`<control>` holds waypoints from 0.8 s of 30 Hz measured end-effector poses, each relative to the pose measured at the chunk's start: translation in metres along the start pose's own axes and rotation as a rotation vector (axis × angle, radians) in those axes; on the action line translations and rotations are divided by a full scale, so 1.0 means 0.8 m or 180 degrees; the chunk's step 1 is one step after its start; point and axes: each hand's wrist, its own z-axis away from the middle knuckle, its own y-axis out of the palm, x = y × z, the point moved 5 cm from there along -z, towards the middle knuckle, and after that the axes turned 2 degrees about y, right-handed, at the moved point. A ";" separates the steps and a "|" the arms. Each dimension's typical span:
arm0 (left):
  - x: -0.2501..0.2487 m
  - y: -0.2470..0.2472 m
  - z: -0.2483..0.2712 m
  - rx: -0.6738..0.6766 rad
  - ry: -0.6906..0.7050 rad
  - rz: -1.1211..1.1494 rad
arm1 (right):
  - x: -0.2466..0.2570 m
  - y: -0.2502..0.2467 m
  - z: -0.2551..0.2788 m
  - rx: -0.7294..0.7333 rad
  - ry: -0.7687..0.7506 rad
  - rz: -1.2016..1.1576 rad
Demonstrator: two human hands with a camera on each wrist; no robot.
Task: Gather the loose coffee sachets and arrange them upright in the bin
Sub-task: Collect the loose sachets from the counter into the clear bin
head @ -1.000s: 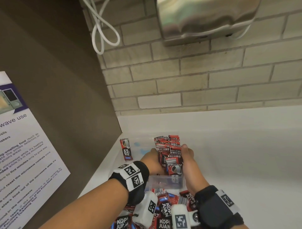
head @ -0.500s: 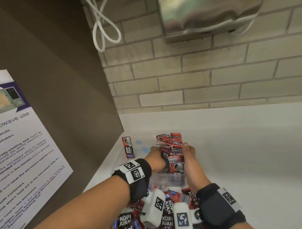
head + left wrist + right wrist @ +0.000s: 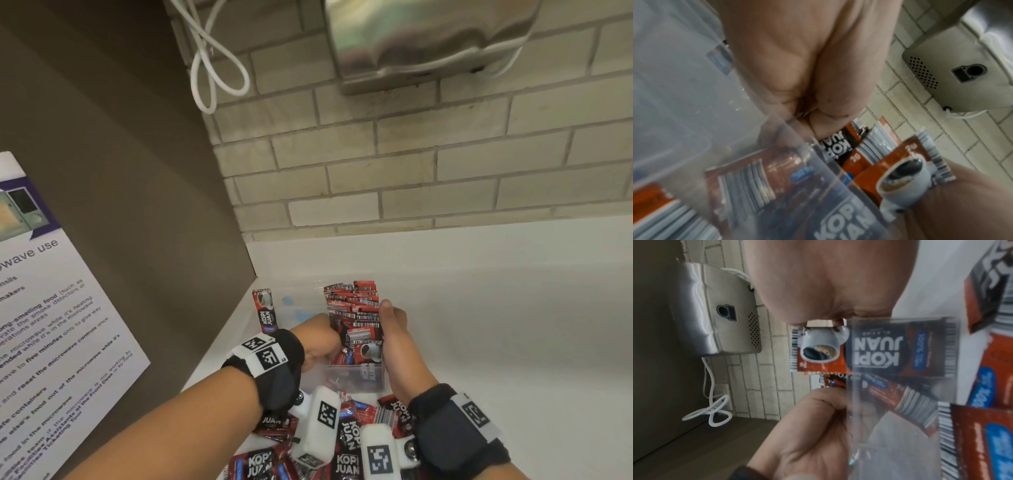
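A clear plastic bin (image 3: 356, 378) stands on the white counter, with a row of red and black coffee sachets (image 3: 354, 308) upright along its right side. Inside the bin, my left hand (image 3: 320, 337) has its fingers curled against the left of that row, the thumb (image 3: 822, 129) touching a sachet. My right hand (image 3: 390, 318) clasps the right of the row, thumb along the tops. One sachet (image 3: 265, 310) stands alone at the bin's far left. The front sachet (image 3: 875, 347) shows a cup through the wall. Loose sachets (image 3: 349, 435) lie in front, under my wrists.
A steel hand dryer (image 3: 428, 41) hangs on the brick wall above, with a looped white cord (image 3: 212, 68) beside it. A brown side panel with a microwave notice (image 3: 51, 325) closes off the left. The white counter (image 3: 496, 342) runs on to the right.
Both hands and the sachets keep their places; only the view has shifted slightly.
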 end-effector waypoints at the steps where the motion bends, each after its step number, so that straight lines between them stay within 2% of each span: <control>1: 0.001 0.001 0.000 0.0043 -0.0021 0.0054 | 0.000 0.000 0.000 -0.0006 -0.0006 0.0009; 4: 0.002 -0.001 0.005 0.0061 -0.0100 0.0041 | 0.001 -0.001 0.000 -0.0009 -0.0007 0.0034; 11: -0.004 -0.024 0.031 -0.0351 -0.0217 -0.0356 | 0.004 -0.004 0.002 0.0053 0.0039 0.0078; 14: -0.011 -0.040 0.055 -0.0481 0.0127 -0.0534 | 0.019 -0.014 0.002 -0.0097 -0.0035 0.0252; 20: -0.015 -0.077 0.141 -0.0689 0.1014 -0.0327 | 0.104 -0.050 0.025 -0.0595 -0.0908 0.0586; 22: -0.002 -0.085 0.171 -0.0650 0.1156 -0.0425 | 0.127 -0.046 0.048 -0.0370 -0.1145 0.0873; 24: 0.019 -0.088 0.199 -0.0616 0.1235 -0.0769 | 0.132 -0.032 0.075 0.0190 -0.1182 0.1539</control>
